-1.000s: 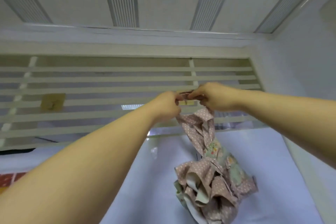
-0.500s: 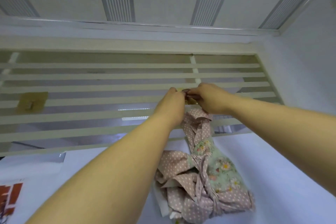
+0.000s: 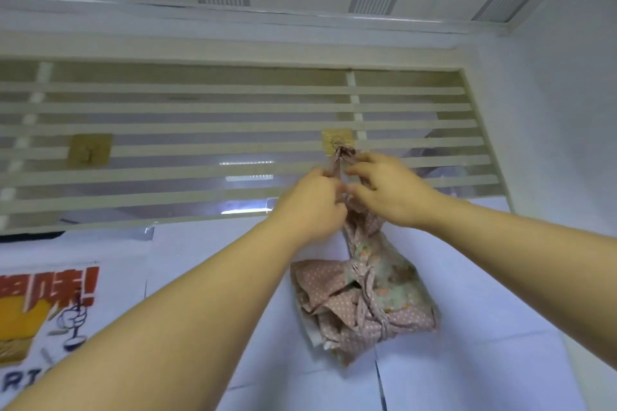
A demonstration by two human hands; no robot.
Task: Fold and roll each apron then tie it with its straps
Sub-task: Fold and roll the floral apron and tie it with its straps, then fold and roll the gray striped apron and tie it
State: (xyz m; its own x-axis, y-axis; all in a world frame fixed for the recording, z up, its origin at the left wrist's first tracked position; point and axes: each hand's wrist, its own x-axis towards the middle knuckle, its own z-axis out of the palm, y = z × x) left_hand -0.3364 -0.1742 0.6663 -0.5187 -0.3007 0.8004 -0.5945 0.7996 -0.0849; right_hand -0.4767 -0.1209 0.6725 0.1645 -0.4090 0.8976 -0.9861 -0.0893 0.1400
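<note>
While left hand (image 3: 310, 207), right hand (image 3: 390, 190) pinch strap (image 3: 335, 165) | apron (image 3: 364, 304) hangs below grip

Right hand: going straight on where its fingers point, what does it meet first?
Probably the apron strap hanging from the adhesive hook, up and left, just past the fingertips of the right hand. Depth unclear; it may be touching.

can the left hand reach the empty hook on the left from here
Probably yes: nothing stands between the left hand and the empty hook, though that hand is pinching the apron strap and would have to let go.
</note>
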